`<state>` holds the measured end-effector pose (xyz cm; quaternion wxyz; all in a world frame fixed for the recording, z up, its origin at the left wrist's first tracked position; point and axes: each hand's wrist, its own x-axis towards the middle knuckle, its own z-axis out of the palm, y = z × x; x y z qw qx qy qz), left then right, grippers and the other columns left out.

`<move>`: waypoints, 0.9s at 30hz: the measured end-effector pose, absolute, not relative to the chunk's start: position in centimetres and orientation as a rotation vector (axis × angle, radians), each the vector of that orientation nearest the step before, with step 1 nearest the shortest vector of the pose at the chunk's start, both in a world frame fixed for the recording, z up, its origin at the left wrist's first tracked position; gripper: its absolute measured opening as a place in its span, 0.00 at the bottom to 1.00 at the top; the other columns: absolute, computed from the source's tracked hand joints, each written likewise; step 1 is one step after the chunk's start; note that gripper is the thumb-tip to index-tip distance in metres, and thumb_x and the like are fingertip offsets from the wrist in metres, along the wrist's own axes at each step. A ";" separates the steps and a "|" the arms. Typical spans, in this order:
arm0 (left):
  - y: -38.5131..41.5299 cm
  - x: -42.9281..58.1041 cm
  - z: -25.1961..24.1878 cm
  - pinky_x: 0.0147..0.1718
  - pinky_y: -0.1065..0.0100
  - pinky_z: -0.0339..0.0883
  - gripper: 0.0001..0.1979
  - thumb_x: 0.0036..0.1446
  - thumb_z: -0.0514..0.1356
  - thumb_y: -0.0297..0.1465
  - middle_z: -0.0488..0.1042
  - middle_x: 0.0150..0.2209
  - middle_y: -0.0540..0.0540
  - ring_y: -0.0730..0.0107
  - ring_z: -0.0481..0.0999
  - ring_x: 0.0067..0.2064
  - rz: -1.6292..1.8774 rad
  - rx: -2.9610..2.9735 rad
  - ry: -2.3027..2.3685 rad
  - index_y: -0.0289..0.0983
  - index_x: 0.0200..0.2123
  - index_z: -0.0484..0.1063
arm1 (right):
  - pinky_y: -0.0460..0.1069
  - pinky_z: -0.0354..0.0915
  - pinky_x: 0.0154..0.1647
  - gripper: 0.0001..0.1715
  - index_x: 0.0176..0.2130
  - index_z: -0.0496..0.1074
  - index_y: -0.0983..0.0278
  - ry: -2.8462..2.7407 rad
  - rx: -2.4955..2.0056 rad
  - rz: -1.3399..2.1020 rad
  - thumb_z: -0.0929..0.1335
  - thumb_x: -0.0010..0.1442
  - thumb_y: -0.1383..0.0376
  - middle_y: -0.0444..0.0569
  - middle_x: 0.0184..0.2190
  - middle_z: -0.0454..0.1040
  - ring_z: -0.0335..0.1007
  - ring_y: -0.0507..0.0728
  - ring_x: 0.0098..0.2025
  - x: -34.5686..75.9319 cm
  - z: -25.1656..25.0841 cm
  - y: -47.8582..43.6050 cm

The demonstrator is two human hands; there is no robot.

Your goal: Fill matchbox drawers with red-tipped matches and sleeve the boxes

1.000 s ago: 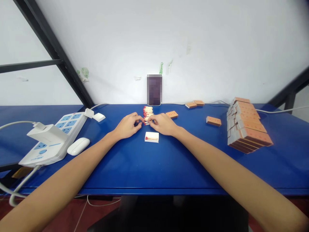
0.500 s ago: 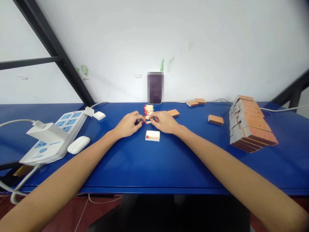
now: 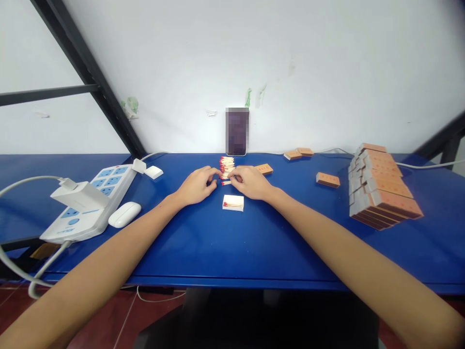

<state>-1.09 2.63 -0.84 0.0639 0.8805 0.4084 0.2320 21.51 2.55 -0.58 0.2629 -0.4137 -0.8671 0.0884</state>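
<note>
A pile of red-tipped matches point(image 3: 227, 164) lies on the blue table, heads to the left. My left hand point(image 3: 198, 185) rests at the pile's left side, thumb and forefinger apart, with the forefinger tip against the match heads. From the right, my right hand point(image 3: 251, 182) has its curled thumb and forefinger at the plain ends of the nearest matches; its grip is partly hidden. One or two matches point(image 3: 226, 183) lie slightly apart at the front, between both hands. Closer to me sits a white matchbox tray point(image 3: 238, 199) with a few matches in it.
An orange matchbox cover point(image 3: 264, 169) lies behind my right hand. More matchboxes point(image 3: 328, 179) lie to the right, beside a big stack of matchboxes point(image 3: 385, 186). At left are a power strip point(image 3: 90, 220), a white earbud case point(image 3: 124, 214) and cables. A phone point(image 3: 237, 133) leans on the wall.
The view has shifted slightly. My left forefinger has moved from the front matches up to the pile's heads, and the left thumb has drawn away from them. The right hand stays at the match ends.
</note>
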 end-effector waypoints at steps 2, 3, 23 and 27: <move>2.6 -1.1 -0.8 0.35 0.64 0.60 0.15 0.62 0.54 0.29 0.66 0.30 0.49 0.65 0.68 0.33 0.689 2.659 1.235 0.38 0.49 0.76 | 0.49 0.56 0.36 0.15 0.40 0.81 0.66 -2.346 -1.106 0.230 0.64 0.65 0.68 0.49 0.31 0.75 0.65 0.54 0.31 21.5 -0.6 2.6; 2.6 -1.1 -0.8 0.35 0.64 0.60 0.15 0.62 0.54 0.29 0.66 0.30 0.49 0.65 0.68 0.33 0.681 2.661 1.236 0.38 0.48 0.77 | 0.49 0.56 0.36 0.15 0.40 0.81 0.66 -2.347 -1.103 0.229 0.64 0.65 0.68 0.49 0.31 0.75 0.65 0.54 0.31 21.5 -0.6 2.6; 2.5 -1.0 -0.7 0.35 0.64 0.61 0.16 0.62 0.53 0.29 0.67 0.30 0.48 0.66 0.68 0.32 0.646 2.670 1.228 0.38 0.47 0.78 | 0.49 0.57 0.37 0.14 0.39 0.81 0.65 -2.364 -1.070 0.240 0.65 0.62 0.69 0.48 0.30 0.75 0.65 0.54 0.32 21.6 -0.7 2.6; 2.6 -1.1 -0.8 0.35 0.64 0.62 0.16 0.61 0.53 0.28 0.68 0.30 0.48 0.65 0.69 0.32 0.643 2.682 1.204 0.37 0.47 0.78 | 0.49 0.57 0.38 0.15 0.42 0.82 0.64 -2.375 -1.070 0.215 0.65 0.63 0.69 0.48 0.31 0.75 0.66 0.55 0.33 21.6 -0.8 2.6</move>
